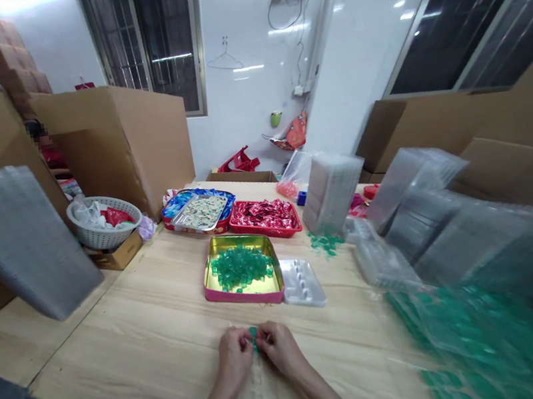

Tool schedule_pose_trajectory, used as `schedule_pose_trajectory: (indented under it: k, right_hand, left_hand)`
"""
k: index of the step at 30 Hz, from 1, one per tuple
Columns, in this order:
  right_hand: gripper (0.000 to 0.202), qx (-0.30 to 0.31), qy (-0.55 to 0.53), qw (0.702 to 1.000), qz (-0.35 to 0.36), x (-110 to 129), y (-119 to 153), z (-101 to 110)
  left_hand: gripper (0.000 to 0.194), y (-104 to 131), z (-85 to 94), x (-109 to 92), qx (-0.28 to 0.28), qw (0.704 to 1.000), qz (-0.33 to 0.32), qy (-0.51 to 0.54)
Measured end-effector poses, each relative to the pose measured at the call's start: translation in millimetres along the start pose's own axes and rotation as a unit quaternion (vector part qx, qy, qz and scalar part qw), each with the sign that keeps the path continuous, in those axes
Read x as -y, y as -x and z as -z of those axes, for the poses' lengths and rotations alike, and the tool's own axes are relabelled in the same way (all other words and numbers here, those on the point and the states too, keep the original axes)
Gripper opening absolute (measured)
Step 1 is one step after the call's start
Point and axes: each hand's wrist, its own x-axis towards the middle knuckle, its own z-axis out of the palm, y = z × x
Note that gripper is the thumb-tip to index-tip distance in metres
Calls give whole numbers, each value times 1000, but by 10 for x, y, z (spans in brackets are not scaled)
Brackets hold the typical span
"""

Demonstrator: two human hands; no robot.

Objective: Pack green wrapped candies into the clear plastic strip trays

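My left hand [235, 354] and my right hand [280, 347] meet over the wooden table, fingertips pinched from either side on a small green translucent piece [253, 332]. Beneath them lies a clear plastic tray [257, 390] with a row of small hollows, its outline faint against the wood. Just beyond my hands stands a tin [246, 298] with a pink outside and gold inside, holding a heap of green pieces [241, 266]. A second clear tray [303, 283] rests against the tin's right side.
Behind the tin are a red basket [267, 230] of shiny red packets and a silver tray [200, 213] of small pale pieces. Stacked clear trays stand left [25, 244] and right [333, 192]. Filled green trays [490, 332] crowd the right side, blurred. A white basket [107, 231] sits left.
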Motion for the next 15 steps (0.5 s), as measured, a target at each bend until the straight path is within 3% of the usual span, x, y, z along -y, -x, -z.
schedule_pose_trajectory:
  k: [4,7,12,15]
  right_hand:
    - [19,33,17,999,4,30,4,22]
    - [18,44,22,998,33,105,-140,145]
    - [26,1,71,991,111,279,-835,408]
    - [33,79,169,971,151,309,-1261,435]
  left_hand:
    - [15,12,-9,8,27,1000,-5,-8]
    - [14,14,-17,13,22,1000,-2,1]
    - [16,22,-99,90,9,1000,8,13]
    - [16,44,-178,137,-3,1000,15,18]
